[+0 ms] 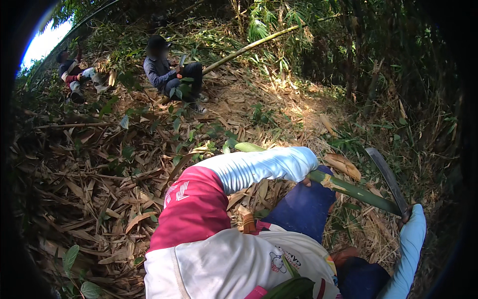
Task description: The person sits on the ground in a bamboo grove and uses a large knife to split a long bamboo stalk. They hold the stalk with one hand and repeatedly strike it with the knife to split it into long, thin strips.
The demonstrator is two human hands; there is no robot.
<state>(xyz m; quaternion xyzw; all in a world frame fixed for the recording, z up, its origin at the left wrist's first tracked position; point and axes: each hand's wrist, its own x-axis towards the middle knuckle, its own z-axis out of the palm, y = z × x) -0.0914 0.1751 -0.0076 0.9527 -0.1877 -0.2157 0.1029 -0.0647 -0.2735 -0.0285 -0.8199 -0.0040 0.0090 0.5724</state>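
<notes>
Currently, right hand (405, 217): gripping a curved machete (388, 177) by its handle end, wrapping close around it beside the right end of a green bamboo pole (366, 194).
Machete blade: slanting up and leftward from the grip, overlapping the pole's right end in this view.
Left hand (307, 182): hiding mostly beneath the cuff, showing only a bit of finger by the pole's lower edge; probably touching the pole, though cannot tell whether gripping it.
Pole: running between both hands, sloping down to the right, showing a pale, scraped patch near the left hand.
Blue sleeves: covering both forearms, the left sleeve (259, 168) crossing in front of the body, the right sleeve (411, 249) rising from the lower edge.
Dark blue trouser leg (301, 212): bending below the left cuff, near the pole.
Tan husk (343, 165): lying just beyond the pole.
Dry leaves (94, 214): covering the slope on the left.
Person in dark cap (159, 70): sitting upslope, holding a blade (182, 61), near a long yellowish pole (259, 46).
Second person (74, 74): sitting farther left.
Bamboo thicket (368, 60): standing in shade at upper right.
</notes>
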